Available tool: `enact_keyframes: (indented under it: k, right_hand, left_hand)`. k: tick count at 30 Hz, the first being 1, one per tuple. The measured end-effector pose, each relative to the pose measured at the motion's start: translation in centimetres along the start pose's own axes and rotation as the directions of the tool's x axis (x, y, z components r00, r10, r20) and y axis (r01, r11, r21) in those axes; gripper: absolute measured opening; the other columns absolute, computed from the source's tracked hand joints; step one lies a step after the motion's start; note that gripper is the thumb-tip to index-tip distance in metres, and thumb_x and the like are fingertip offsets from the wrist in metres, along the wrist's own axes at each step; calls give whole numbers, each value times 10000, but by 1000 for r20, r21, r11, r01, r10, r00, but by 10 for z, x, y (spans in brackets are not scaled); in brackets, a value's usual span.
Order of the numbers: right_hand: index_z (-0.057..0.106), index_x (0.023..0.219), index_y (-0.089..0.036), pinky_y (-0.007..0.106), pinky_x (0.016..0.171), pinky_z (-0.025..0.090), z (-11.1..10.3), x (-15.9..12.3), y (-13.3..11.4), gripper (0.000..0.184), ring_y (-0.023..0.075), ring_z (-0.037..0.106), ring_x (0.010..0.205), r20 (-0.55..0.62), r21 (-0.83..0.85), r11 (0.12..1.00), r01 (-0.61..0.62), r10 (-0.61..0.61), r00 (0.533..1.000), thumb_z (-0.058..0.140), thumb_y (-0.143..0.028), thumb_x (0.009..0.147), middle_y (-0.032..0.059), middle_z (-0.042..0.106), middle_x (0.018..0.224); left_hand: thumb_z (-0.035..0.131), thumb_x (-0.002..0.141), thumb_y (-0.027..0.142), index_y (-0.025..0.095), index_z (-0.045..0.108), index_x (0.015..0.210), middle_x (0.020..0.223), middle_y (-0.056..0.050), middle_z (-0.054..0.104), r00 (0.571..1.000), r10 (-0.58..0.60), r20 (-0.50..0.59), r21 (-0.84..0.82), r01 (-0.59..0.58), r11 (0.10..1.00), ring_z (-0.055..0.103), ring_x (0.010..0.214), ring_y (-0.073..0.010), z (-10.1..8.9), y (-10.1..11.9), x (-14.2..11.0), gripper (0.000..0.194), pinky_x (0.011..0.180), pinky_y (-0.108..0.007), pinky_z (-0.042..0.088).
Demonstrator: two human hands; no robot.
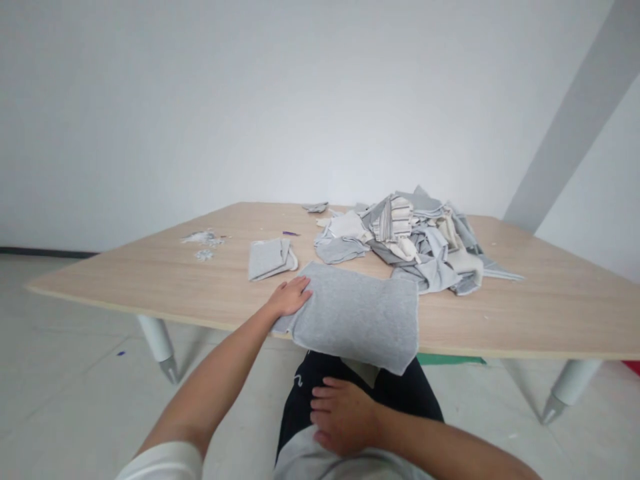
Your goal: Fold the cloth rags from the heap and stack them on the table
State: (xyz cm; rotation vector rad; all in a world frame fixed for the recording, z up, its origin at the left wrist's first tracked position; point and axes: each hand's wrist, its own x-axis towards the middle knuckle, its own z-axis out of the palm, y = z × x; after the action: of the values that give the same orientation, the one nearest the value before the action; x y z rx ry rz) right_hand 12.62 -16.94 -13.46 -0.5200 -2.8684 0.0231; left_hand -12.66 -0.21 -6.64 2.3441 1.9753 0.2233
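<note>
A light grey piece of fabric [357,307] lies spread at the table's front edge, its lower part hanging over my lap. Flat on its left end rests my left hand [290,297], fingers stretched out and open, pressing the cloth without gripping it. My right hand [345,413] is over my lap, below the hanging cloth, with fingers apart and nothing visible in it; its palm is hidden. Just beyond my left hand sits a small stack of folded grey cloth pieces [270,258].
A large heap of grey, white and striped fabric scraps [425,243] covers the table's [540,313] back right. Small white bits [203,239] are scattered at the left. A dark, thin tool [291,233] and a small grey scrap [315,207] lie toward the back, before the wall.
</note>
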Motion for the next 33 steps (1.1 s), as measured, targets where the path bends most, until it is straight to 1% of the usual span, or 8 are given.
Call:
enact_keyframes:
  k: [3, 8, 12, 17, 24, 27, 30, 33]
  right_hand:
    - [637, 1069, -222, 346, 1113, 280, -36, -9, 18, 334, 189, 401, 1313, -137, -25, 1000, 12, -16, 990, 404, -393, 902, 39, 573, 1313]
    - [588, 1180, -143, 446, 1105, 267, -89, -14, 90, 388, 265, 261, 1388, -297, -50, 918, -392, 361, 884, 458, -371, 893, 139, 393, 1455]
    - [554, 1218, -75, 461, 1072, 292, -97, -19, 131, 512, 326, 297, 1362, -193, -49, 786, -617, 598, 778, 455, -458, 893, 220, 388, 1433]
    - [586, 1139, -123, 443, 1042, 303, -97, -15, 137, 449, 268, 540, 1150, -47, -43, 788, -614, 612, 789, 326, -438, 953, 170, 601, 1217]
    - [573, 1180, -99, 413, 1026, 313, -94, -2, 126, 464, 292, 467, 1230, -28, -55, 822, -567, 567, 823, 412, -443, 913, 196, 523, 1315]
    - [591, 1156, -107, 409, 1030, 312, -94, 6, 122, 452, 284, 484, 1209, -23, -67, 843, -534, 534, 845, 406, -441, 914, 179, 542, 1296]
    - [589, 1159, -116, 434, 1067, 262, -95, 14, 117, 451, 281, 466, 1229, -28, -79, 865, -496, 496, 868, 409, -446, 911, 172, 513, 1335]
    - [542, 1237, -110, 490, 1094, 200, -91, 23, 115, 540, 308, 387, 1299, -68, -70, 873, -482, 478, 876, 450, -505, 880, 188, 405, 1432]
  left_hand:
    - [243, 902, 554, 201, 343, 1444, 1520, -85, 281, 1000, 4, -7, -24, -4, 1000, 224, 1413, -232, -1, -1, -1, 654, 1113, -477, 209]
    - [214, 889, 591, 186, 331, 1451, 1526, -103, 253, 1000, -4, 24, -24, 4, 1000, 201, 1418, -263, -2, -8, -4, 703, 1101, -541, 194]
    - [186, 886, 606, 180, 292, 1466, 1539, -96, 209, 998, -20, 65, 2, 20, 1000, 163, 1428, -260, -5, -22, -10, 728, 1101, -562, 174]
    - [189, 885, 604, 210, 273, 1474, 1540, -82, 203, 994, -36, 107, 40, 31, 999, 171, 1427, -252, -17, -40, -24, 714, 1106, -542, 181]
    - [347, 852, 558, 257, 417, 1406, 1493, -97, 333, 980, -98, 172, 149, 72, 986, 303, 1372, -313, -45, -52, -18, 634, 1092, -584, 153]
    - [479, 808, 428, 269, 538, 1302, 1402, -106, 479, 987, -90, 137, 169, 66, 983, 425, 1289, -337, -56, -38, -9, 522, 1085, -618, 91]
    - [479, 786, 236, 256, 600, 1214, 1299, -104, 579, 997, 46, -63, 134, -37, 990, 488, 1232, -305, -61, -3, 0, 446, 1105, -578, 45]
    - [478, 780, 193, 229, 652, 1140, 1189, -115, 647, 976, 163, -144, -12, -166, 986, 542, 1171, -284, -54, 48, 15, 401, 1100, -466, 215]
